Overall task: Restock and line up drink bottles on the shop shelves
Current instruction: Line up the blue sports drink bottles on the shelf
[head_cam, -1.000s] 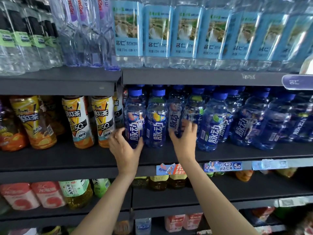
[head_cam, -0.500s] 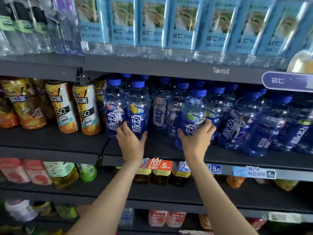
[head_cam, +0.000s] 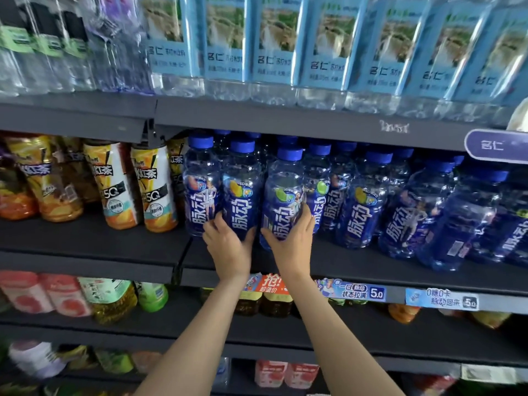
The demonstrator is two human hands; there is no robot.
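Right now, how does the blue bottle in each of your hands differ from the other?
The bottle in the left hand, the yellow-fruit bottle, shows a yellow fruit on its label; the green-fruit bottle in the right hand shows a green one. The yellow-fruit bottle stands back in the row, while the green-fruit bottle sits further forward on the shelf and leans slightly. Both have blue caps, clear blue bodies and the same white lettering.

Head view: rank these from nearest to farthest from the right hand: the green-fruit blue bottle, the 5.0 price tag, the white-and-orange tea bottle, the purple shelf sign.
1. Green-fruit blue bottle: gripped by the right hand.
2. 5.0 price tag: on the shelf edge, lower right of the hand.
3. White-and-orange tea bottle: same shelf, left, past the left hand.
4. Purple shelf sign: far upper right.
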